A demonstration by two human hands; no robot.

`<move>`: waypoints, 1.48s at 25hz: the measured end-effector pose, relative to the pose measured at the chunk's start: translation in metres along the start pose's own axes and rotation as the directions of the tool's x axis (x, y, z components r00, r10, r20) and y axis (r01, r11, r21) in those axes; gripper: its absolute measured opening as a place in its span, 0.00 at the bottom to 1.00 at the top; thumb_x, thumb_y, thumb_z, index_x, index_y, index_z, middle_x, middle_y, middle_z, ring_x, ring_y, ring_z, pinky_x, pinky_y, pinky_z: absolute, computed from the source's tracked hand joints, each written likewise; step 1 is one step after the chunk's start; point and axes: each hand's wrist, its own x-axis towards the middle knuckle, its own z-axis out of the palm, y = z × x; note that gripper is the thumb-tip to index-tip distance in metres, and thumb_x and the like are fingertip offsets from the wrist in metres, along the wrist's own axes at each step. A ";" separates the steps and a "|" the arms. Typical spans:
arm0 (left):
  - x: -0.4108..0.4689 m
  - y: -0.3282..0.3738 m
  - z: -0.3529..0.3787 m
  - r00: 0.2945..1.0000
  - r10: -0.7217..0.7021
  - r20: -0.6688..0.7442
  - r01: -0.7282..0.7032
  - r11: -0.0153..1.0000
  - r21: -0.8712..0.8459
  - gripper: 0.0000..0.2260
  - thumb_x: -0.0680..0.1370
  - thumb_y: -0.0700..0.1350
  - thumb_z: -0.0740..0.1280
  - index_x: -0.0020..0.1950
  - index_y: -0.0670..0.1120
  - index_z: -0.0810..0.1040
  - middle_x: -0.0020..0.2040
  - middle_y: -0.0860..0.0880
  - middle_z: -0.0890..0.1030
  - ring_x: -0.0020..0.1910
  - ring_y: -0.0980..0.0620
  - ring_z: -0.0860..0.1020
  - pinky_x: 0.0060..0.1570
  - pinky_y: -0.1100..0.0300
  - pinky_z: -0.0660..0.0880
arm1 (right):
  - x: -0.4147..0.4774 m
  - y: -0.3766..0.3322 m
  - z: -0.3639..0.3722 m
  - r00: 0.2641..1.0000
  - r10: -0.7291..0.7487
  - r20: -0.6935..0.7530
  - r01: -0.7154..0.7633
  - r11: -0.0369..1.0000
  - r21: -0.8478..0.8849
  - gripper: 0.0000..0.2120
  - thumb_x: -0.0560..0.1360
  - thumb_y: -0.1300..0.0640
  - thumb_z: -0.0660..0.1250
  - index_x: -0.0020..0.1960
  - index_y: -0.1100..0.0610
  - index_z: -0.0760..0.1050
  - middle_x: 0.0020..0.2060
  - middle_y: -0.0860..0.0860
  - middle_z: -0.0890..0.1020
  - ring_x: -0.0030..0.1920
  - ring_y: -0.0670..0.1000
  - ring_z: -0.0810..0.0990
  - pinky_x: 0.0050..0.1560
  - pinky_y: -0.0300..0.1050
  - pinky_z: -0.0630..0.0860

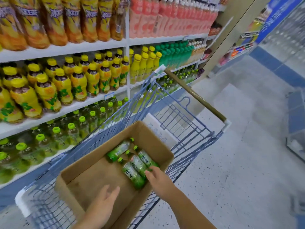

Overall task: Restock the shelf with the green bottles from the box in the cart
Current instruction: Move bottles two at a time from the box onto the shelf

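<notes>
While parked on floor by shelf: cart with box, bottles lying inside. Left hand loose above; right hand loose, touching bottles.

Yellow-capped plastic bottles with yellow-and-green labels: massed rows, far up-left of left hand. Tall orange-yellow wrapped bottles: higher still, same side. Pink drink bottles with white caps: far above right hand. Dark-green-capped bottles: below pink ones, just beside all-yellow bottles. White printed card: beyond right hand. Grey speckled floor: right of right hand. Blue floor band and beige pillar: far up-right. Glass case: far right, blurred.
</notes>
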 end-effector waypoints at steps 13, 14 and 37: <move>0.212 -0.046 0.101 0.985 -0.165 0.052 0.162 0.985 0.066 0.36 0.78 0.62 0.65 0.80 0.49 0.57 0.75 0.44 0.69 0.71 0.43 0.70 0.71 0.51 0.66 | 0.210 0.066 0.005 0.988 0.071 0.138 -0.023 0.946 -0.323 0.27 0.82 0.42 0.57 0.76 0.54 0.63 0.59 0.52 0.79 0.48 0.47 0.76 0.53 0.45 0.69; 0.227 -0.055 0.114 0.984 -0.169 0.061 0.165 0.984 0.074 0.37 0.77 0.60 0.67 0.81 0.48 0.56 0.75 0.44 0.69 0.71 0.43 0.70 0.70 0.50 0.67 | 0.227 0.074 0.007 0.986 0.071 0.150 -0.016 0.940 -0.341 0.26 0.81 0.43 0.57 0.76 0.54 0.64 0.62 0.54 0.79 0.52 0.50 0.76 0.54 0.45 0.70; 0.313 -0.073 0.178 0.921 -0.278 -0.272 0.240 0.957 -0.165 0.30 0.61 0.47 0.81 0.59 0.49 0.73 0.50 0.51 0.82 0.49 0.49 0.82 0.50 0.52 0.80 | 0.364 0.124 0.080 0.956 0.181 0.231 -0.037 0.854 -0.519 0.33 0.69 0.46 0.73 0.66 0.60 0.64 0.45 0.51 0.75 0.46 0.54 0.77 0.32 0.42 0.66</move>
